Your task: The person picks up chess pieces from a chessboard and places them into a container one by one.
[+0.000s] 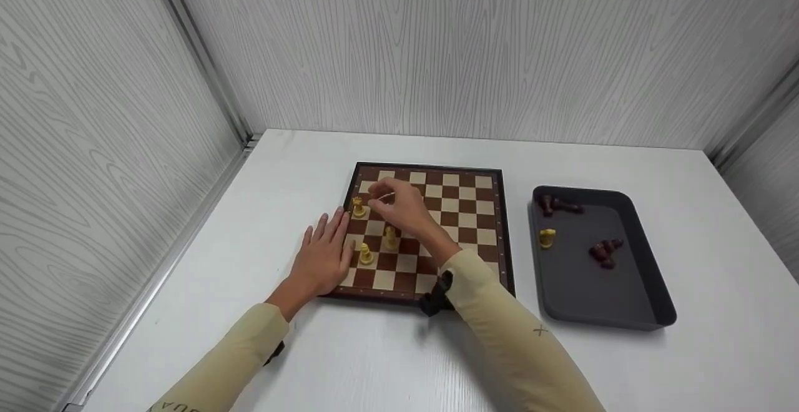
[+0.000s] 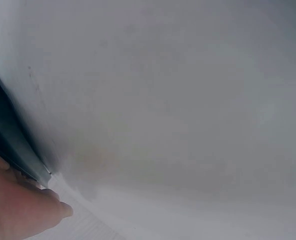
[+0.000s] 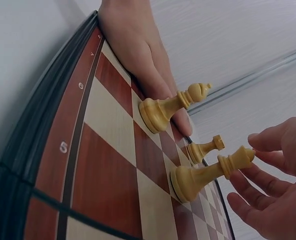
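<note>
My left hand (image 1: pixel 323 256) rests with straight fingers along the left edge of the chessboard (image 1: pixel 459 218); in the left wrist view only part of it shows, by the board's dark side. Over the board's left half, my right hand (image 1: pixel 402 206) hovers with its thumb and fingers loosely bent and apart, nothing visible between them. Three cream pieces stand upright on the squares: a bishop (image 3: pixel 175 107), a rook (image 3: pixel 205 149) and a crowned piece that looks like a queen (image 3: pixel 210 174). In the right wrist view the right fingertips appear beside the queen's top; contact is unclear.
A dark grey tray (image 1: pixel 599 303) lies to the right of the board. It holds a cream knight (image 1: pixel 547 238) and several dark red chess pieces (image 1: pixel 604 253) lying on their sides. White table (image 1: pixel 387 362) surrounds both, with grey wood-grain panels (image 1: pixel 474 56) behind and at the sides.
</note>
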`<state>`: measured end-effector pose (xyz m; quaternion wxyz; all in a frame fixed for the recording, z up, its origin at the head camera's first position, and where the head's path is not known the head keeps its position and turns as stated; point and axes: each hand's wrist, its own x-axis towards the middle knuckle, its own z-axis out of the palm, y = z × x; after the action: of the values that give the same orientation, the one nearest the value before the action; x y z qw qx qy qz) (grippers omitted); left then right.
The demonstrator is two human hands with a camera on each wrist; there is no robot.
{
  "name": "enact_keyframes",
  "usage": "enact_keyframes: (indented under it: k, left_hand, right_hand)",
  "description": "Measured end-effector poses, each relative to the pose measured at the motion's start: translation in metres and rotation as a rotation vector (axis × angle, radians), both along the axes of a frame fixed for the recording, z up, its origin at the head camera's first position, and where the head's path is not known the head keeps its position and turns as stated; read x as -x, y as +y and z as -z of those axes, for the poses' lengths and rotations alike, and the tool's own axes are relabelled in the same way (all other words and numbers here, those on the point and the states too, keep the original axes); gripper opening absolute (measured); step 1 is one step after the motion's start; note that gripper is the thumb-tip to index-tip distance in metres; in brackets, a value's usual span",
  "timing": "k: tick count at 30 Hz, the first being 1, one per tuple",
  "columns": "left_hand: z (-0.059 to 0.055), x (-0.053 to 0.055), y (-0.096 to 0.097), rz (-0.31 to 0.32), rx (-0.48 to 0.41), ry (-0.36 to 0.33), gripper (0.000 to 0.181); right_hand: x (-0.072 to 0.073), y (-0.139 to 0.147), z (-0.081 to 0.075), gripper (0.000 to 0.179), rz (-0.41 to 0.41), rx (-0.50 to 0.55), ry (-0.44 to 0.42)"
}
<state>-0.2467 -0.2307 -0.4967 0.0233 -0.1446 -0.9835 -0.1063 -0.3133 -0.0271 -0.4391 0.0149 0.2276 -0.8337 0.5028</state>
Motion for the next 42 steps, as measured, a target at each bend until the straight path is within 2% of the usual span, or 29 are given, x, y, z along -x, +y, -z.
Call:
enact_keyframes:
  k: [14, 20, 27, 42]
  left_hand:
    - [-0.001, -0.003, 0.001, -0.012, 0.011, 0.008, 0.063]
    - [-0.001, -0.003, 0.002, -0.019, 0.023, 0.02, 0.062]
    - [0.0, -0.004, 0.0, -0.022, 0.026, 0.005, 0.062]
    - [0.0, -0.004, 0.0, -0.023, 0.031, 0.013, 0.061]
  right_hand:
    - [0.016, -0.013, 0.012, 0.026, -0.041, 0.021, -0.073]
    - [0.02, -0.019, 0.012, 0.026, -0.059, -0.044, -0.066]
    - [0.024, -0.026, 0.014, 0.024, -0.073, -0.069, -0.107]
    - [0.026, -0.029, 0.017, 0.02, -0.056, -0.118, -0.077]
